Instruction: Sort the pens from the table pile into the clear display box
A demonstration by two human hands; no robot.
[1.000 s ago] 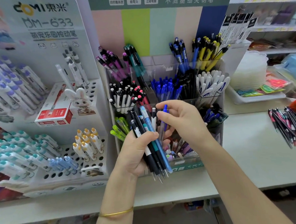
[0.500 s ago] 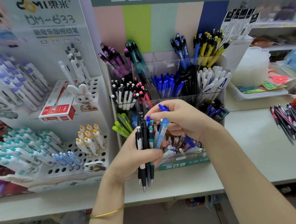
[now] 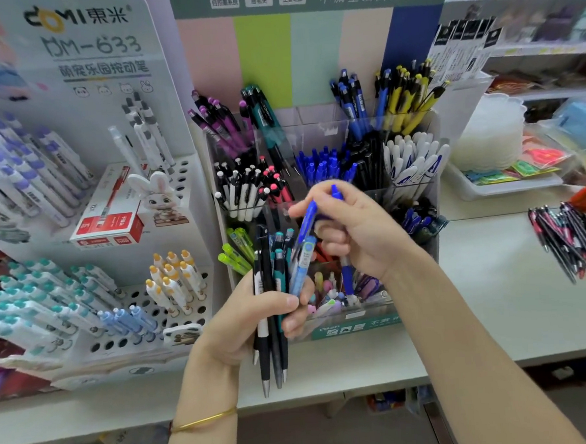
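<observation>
Bundle (image 3: 273,343) straightened; left hand (image 3: 246,324) grips, right hand (image 3: 361,234) seemingly pinches pen (image 3: 308,221).

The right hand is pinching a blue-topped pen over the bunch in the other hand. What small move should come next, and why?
Probably pull the blue-topped pen up and clear of the bundle: the right hand pinches its top, yet its lower end lies against the left hand gripping the rest. Blue pens stand in the clear display box just behind.
</observation>
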